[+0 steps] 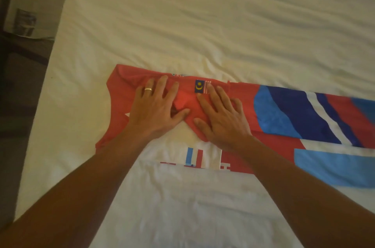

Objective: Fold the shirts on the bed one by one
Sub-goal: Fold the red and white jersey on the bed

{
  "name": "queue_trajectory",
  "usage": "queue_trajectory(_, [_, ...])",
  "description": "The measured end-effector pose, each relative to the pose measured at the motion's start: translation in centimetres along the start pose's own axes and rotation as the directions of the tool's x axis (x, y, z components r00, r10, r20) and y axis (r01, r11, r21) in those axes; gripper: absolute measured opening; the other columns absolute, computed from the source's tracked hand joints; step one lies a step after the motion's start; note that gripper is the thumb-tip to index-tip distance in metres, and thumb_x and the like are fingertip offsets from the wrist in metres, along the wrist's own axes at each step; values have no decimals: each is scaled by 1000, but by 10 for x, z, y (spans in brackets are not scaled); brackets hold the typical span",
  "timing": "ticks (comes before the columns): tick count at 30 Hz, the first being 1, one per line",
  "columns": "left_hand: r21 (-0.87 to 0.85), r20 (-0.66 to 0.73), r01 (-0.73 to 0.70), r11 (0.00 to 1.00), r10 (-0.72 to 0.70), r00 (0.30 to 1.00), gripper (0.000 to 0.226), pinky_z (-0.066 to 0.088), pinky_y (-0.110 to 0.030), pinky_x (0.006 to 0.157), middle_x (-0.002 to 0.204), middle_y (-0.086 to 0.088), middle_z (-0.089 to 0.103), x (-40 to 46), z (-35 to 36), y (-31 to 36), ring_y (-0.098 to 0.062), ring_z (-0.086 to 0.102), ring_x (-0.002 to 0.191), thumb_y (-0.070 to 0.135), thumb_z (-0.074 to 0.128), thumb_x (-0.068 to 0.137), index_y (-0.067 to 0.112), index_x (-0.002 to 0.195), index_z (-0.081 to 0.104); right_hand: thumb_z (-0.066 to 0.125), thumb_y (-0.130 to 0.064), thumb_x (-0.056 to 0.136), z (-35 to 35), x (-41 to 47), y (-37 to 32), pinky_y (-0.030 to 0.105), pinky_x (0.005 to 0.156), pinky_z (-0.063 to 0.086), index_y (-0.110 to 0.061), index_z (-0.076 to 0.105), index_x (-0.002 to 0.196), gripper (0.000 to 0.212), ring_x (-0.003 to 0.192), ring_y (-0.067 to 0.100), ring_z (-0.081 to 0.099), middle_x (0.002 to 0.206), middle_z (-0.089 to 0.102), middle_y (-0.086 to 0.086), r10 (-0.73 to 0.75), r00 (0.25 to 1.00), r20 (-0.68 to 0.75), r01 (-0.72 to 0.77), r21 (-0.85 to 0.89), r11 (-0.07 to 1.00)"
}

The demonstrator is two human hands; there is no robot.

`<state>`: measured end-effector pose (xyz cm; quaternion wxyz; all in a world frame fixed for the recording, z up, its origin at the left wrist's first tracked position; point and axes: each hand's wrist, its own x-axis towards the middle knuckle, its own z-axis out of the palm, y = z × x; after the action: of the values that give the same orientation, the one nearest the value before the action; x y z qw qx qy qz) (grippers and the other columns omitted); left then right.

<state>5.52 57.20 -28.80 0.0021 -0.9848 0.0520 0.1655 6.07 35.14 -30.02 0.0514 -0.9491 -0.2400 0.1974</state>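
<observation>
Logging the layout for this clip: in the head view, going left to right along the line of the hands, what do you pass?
Dark floor → bare bed sheet → red shoulder of the shirt → left hand with ring → small flag patch → right hand → blue, white and red striped sleeve.

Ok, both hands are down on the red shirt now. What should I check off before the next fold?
1. Left hand flat on the shirt near the collar: ok.
2. Right hand flat beside it, fingers by the flag patch: ok.
3. Cloth between the hands smooth: not ok, a small bunch sits there.
4. Right sleeve folded in: not ok, it is spread out to the right.
5. Lower hem lying straight: cannot tell, the arms cover it.
6. Free space on the bed sheet beyond the shirt: ok.
</observation>
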Motion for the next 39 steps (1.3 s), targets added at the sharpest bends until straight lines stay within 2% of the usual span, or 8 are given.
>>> queue_trajectory(3, [-33,-12,59,998,-59,998,89,28,-61,113,157,-16,37,0,-3,13,-43,34,142,76,36,82,20,151,41,8,-75,95,-6,1,17,53,122,9,-33,1,161,79,155,21,-9,169,-9,1,-104,993,50,103,25,994])
queue_trajectory(5, [-76,-50,70,995,-74,996,89,23,-62,116,160,-17,32,-6,-8,31,-41,28,147,74,40,82,21,153,38,8,-77,93,-14,-6,31,48,121,8,-32,9,161,82,156,20,-4,170,-3,0,-104,995,10,102,105,989])
queue_trajectory(13, [-162,-133,-84,983,62,989,67,40,-50,93,131,-17,60,-42,8,206,-38,55,112,53,68,72,16,128,64,38,-46,98,-30,-70,161,54,107,33,-14,47,146,58,142,33,32,162,30,9,265,957,-117,-248,138,959])
queue_trajectory(16, [-237,-79,-184,954,170,982,55,41,-44,80,113,-12,62,-52,12,279,-35,57,96,44,69,70,16,117,65,54,-23,93,-39,-97,220,55,107,32,-12,47,143,51,141,35,33,159,33,12,379,918,-119,-369,93,925])
queue_trajectory(20, [-262,-64,-316,912,310,948,53,45,-40,73,108,-10,60,-61,22,357,-31,57,90,42,66,74,16,120,63,50,-19,83,-55,-124,288,52,109,28,-16,44,143,60,140,34,31,154,36,10,487,873,-34,-482,90,871])
queue_trajectory(29, [-167,-78,-439,883,432,899,45,47,-38,67,105,-9,60,-42,21,460,-28,58,85,41,69,73,17,111,62,56,-25,87,-54,-141,360,47,102,32,-19,51,140,53,125,34,39,133,49,10,429,903,-30,-424,95,901])
queue_trajectory(34, [-157,-75,-460,874,453,888,24,50,-36,65,91,-4,66,-33,24,486,-27,65,80,32,76,76,21,97,69,60,-23,85,-51,-138,367,40,88,34,-18,60,113,29,111,29,43,106,50,4,475,880,-1,-455,284,844])
queue_trajectory(39, [-444,-199,-413,795,362,911,6,49,-34,54,78,-3,62,-42,20,476,-25,59,65,21,65,85,17,83,62,62,-15,82,-65,-130,353,30,66,38,-16,59,84,4,79,21,51,77,55,1,582,811,60,-489,616,618])
